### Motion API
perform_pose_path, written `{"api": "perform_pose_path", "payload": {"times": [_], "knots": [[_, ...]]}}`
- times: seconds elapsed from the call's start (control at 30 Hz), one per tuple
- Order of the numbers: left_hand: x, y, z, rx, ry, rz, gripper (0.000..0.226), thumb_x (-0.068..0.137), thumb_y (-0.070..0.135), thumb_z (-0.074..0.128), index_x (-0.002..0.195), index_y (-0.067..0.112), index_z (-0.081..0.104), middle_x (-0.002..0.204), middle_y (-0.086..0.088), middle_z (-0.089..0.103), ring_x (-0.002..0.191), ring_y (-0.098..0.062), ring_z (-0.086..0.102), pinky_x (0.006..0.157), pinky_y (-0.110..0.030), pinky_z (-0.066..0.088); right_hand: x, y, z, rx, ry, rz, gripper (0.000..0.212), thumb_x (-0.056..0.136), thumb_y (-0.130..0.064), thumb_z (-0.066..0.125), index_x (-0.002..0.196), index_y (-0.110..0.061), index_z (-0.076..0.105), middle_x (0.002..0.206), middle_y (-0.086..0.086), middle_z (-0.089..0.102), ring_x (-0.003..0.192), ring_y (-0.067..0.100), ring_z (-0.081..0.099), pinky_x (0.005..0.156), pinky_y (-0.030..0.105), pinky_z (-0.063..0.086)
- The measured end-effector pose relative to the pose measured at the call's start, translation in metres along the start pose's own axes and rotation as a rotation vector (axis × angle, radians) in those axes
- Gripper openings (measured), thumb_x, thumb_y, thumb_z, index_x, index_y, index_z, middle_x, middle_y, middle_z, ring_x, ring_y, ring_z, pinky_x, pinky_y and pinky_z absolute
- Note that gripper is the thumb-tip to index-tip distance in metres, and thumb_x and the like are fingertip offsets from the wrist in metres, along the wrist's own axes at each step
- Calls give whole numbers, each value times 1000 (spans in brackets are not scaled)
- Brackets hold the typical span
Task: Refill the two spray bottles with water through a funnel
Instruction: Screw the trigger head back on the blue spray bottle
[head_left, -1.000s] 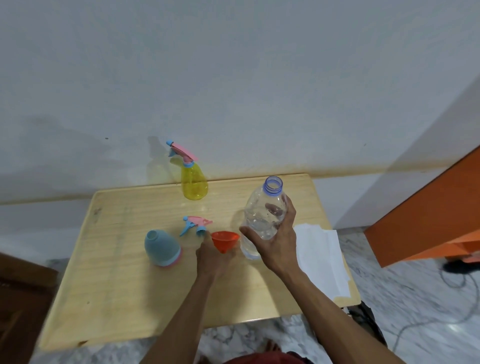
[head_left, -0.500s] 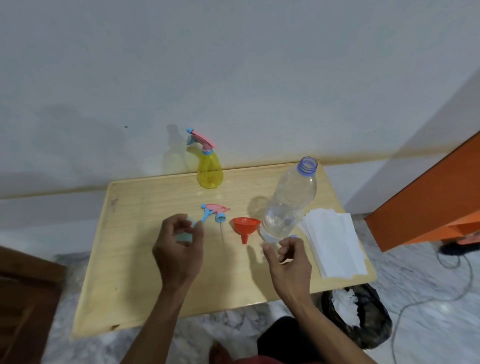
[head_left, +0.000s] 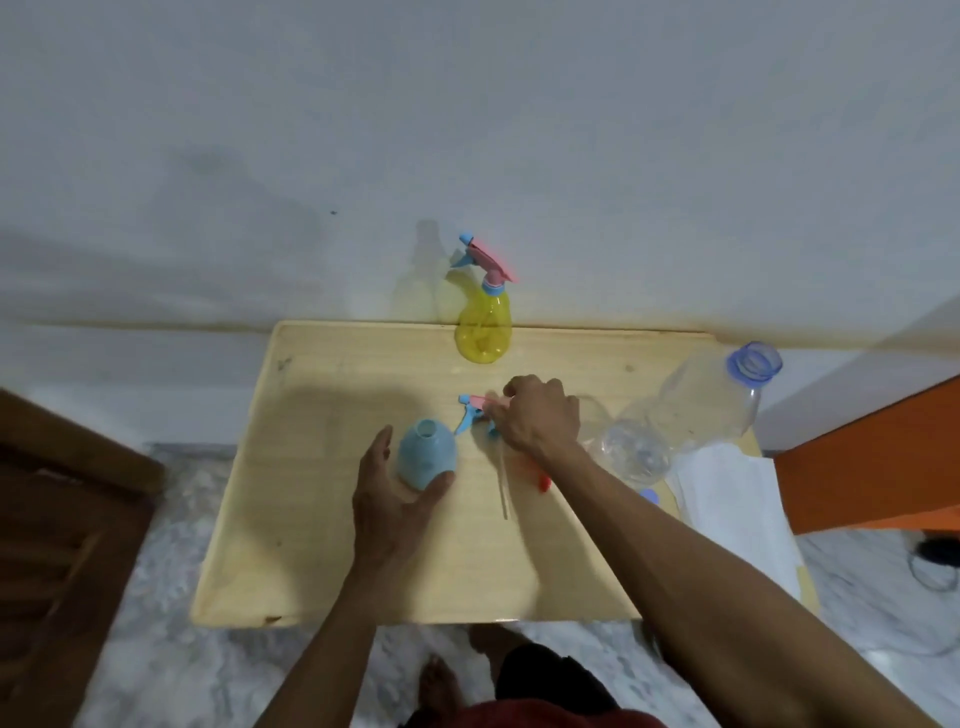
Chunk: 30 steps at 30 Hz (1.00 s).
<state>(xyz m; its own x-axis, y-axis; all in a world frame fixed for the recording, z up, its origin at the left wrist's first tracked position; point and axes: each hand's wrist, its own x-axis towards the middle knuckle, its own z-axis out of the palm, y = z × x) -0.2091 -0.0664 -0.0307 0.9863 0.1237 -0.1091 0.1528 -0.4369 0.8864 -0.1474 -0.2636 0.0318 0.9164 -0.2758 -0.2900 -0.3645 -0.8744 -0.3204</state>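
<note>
A blue spray bottle (head_left: 427, 457) without its head stands mid-table, its neck open. My left hand (head_left: 393, 493) curves around its near side, thumb and fingers touching it. A loose pink and blue spray head (head_left: 474, 413) with its dip tube (head_left: 503, 491) lies just right of it; my right hand (head_left: 540, 415) covers it with the fingers closing on it. The orange funnel (head_left: 543, 480) lies mostly hidden under my right forearm. A yellow spray bottle (head_left: 483, 330) with its head on stands at the table's far edge. A clear water bottle (head_left: 685, 415), uncapped, stands at the right.
The wooden table (head_left: 322, 545) stands against a white wall. White paper towels (head_left: 727, 499) lie at its right edge, with a small blue cap (head_left: 650, 496) beside them. An orange cabinet (head_left: 878, 457) stands to the right, a dark wooden piece (head_left: 62, 519) to the left.
My right hand let go of the water bottle and moved left onto the loose spray head. My left hand left the funnel and went to the blue bottle. The camera shifted.
</note>
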Motion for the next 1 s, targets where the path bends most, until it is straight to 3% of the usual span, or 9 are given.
{"api": "perform_pose_path", "payload": {"times": [0.1,0.33,0.47,0.6,0.7,0.8,0.9,1.0], "knots": [[8,-3,5,-46,-1,7,105,58,64,85,145,24,42,146,5,50,128,-12,51,101,-45,50,20,-2,15,-100,-78,22,51,90,-58,60,115,-14,59,117,9,66,122,30,51,97,44,36],[11,-5,17,-83,34,8,95,55,42,93,137,24,49,132,8,61,119,-12,59,92,-20,51,36,-1,31,-131,-77,74,51,84,-59,64,107,-15,59,107,6,67,109,30,58,95,44,35],[15,-10,24,-40,66,29,97,54,39,96,136,18,49,131,3,62,117,-16,60,92,-30,54,42,-1,33,-77,-119,118,42,84,-54,66,97,-17,51,103,5,66,104,29,59,95,44,35],[18,-6,29,-38,77,40,90,60,38,91,135,13,50,130,0,61,116,-17,60,89,-29,54,46,0,39,-9,-102,163,37,82,-48,65,95,-16,51,99,4,67,101,28,61,94,44,35],[19,-4,27,-84,78,25,85,64,42,89,136,18,50,131,5,60,118,-14,59,89,-41,56,46,-3,34,107,-112,228,42,78,-53,68,97,-16,59,94,1,65,97,25,61,95,42,37],[19,3,19,-201,77,4,83,64,46,87,136,27,49,132,13,57,122,-13,56,91,-46,56,40,-8,21,273,-103,251,35,73,-51,76,87,-23,59,87,-5,64,94,22,64,96,42,45],[18,22,5,-323,102,7,80,60,43,85,131,34,50,129,15,57,120,-11,57,87,-41,58,25,-12,4,511,-23,203,45,73,-45,82,106,-28,55,87,-9,63,97,22,65,91,40,49],[19,43,-9,-407,116,40,75,56,42,84,123,44,49,123,13,58,110,0,58,74,-20,56,12,-19,-18,733,71,92,54,81,-37,81,128,-25,58,80,-8,64,90,17,64,79,30,46]]}}
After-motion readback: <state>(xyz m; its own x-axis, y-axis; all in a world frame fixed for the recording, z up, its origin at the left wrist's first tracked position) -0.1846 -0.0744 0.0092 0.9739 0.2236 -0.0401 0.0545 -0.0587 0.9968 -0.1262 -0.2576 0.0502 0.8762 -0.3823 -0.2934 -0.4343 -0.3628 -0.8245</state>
